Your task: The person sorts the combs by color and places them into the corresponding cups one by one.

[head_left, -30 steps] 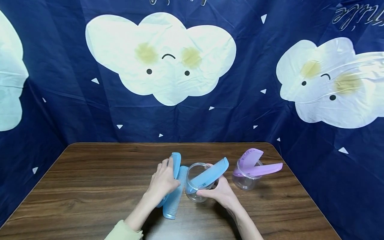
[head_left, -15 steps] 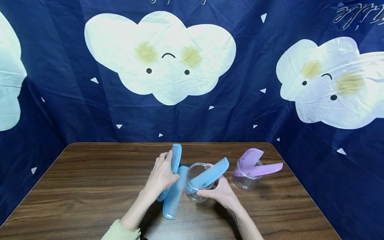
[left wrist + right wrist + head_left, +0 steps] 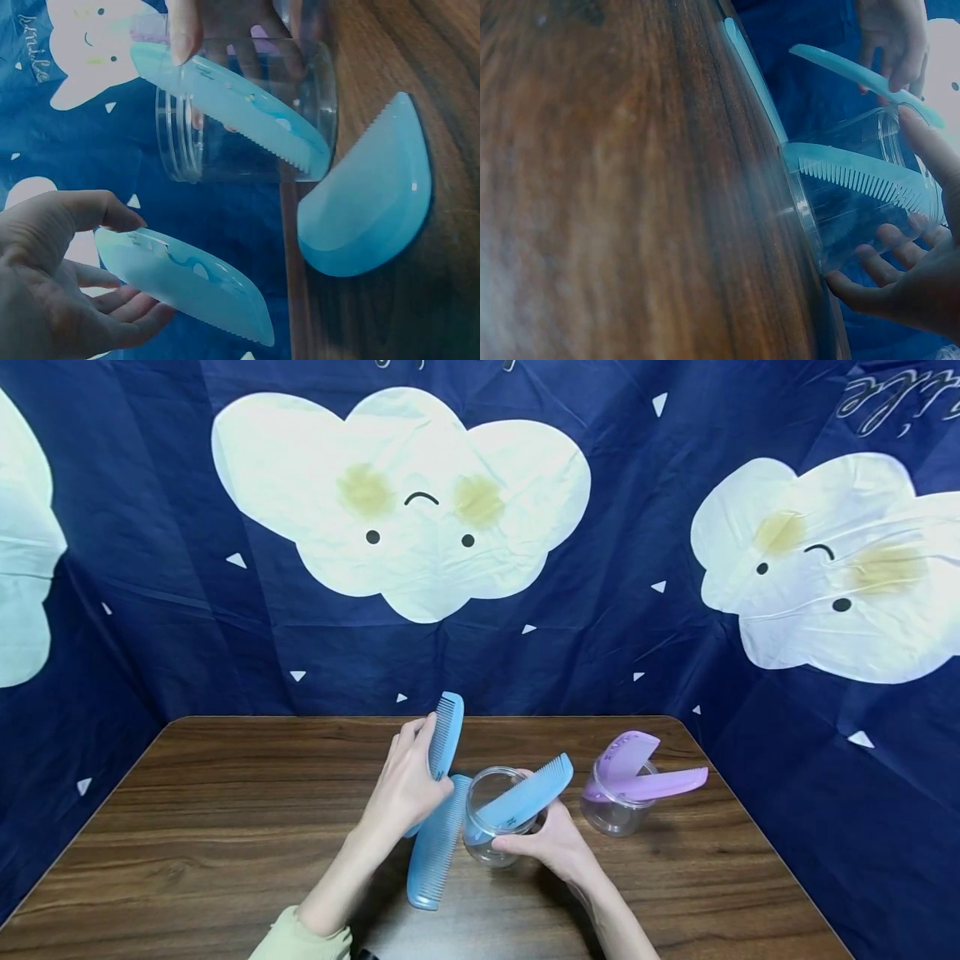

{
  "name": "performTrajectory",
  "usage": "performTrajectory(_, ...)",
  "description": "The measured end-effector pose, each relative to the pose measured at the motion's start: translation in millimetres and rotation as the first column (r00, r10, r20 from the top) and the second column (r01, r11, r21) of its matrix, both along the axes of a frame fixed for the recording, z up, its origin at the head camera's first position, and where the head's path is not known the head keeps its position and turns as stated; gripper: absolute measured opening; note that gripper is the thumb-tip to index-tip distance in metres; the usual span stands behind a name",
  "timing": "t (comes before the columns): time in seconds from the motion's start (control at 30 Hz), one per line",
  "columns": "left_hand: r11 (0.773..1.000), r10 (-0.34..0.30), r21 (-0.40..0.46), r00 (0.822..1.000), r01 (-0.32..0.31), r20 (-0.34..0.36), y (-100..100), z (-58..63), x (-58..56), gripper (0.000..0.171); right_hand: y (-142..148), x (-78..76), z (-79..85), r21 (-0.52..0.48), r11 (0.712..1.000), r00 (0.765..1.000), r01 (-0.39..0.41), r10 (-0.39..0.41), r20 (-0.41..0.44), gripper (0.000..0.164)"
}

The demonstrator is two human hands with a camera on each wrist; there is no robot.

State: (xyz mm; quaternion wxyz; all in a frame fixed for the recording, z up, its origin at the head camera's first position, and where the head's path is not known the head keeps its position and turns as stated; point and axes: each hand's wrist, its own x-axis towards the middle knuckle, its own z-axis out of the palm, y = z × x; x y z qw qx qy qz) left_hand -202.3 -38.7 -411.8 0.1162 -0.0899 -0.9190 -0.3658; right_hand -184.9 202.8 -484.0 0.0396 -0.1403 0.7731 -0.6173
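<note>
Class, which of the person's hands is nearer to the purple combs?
Right. The right hand is just left of the purple combs, gripping a jar; the left hand is farther left, holding a blue comb.

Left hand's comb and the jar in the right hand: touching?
Apart. The left wrist view shows a clear strip of blue backdrop between the left hand's comb and the jar.

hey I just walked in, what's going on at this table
A person's left hand holds a blue comb up off the table. Their right hand grips a clear jar with another blue comb leaning inside, sticking out of its mouth. A third blue comb lies on the table beside that jar. Over to the right, a second clear jar holds purple combs.
</note>
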Motion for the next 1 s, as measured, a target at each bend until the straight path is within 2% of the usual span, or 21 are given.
performTrajectory(0.33,0.999,-0.019,0.04,0.994,0.024,-0.111,5.2,12.9,2.9,0.091,0.4,0.0,-0.7,-0.02,1.0,1.0,-0.007,0.007,-0.001,0.097)
performTrajectory(0.7,0.994,-0.041,0.087,0.978,0.06,-0.204,10.1,20.2,4.7,0.092,1.4,-1.9,-2.0,-0.031,0.999,1.0,-0.015,0.015,-0.01,0.098)
performTrajectory(1.0,0.985,-0.077,0.124,0.956,0.116,-0.283,17.4,29.5,8.2,0.089,-0.4,-2.7,-2.3,-0.039,0.999,1.0,-0.021,0.02,-0.021,0.1)
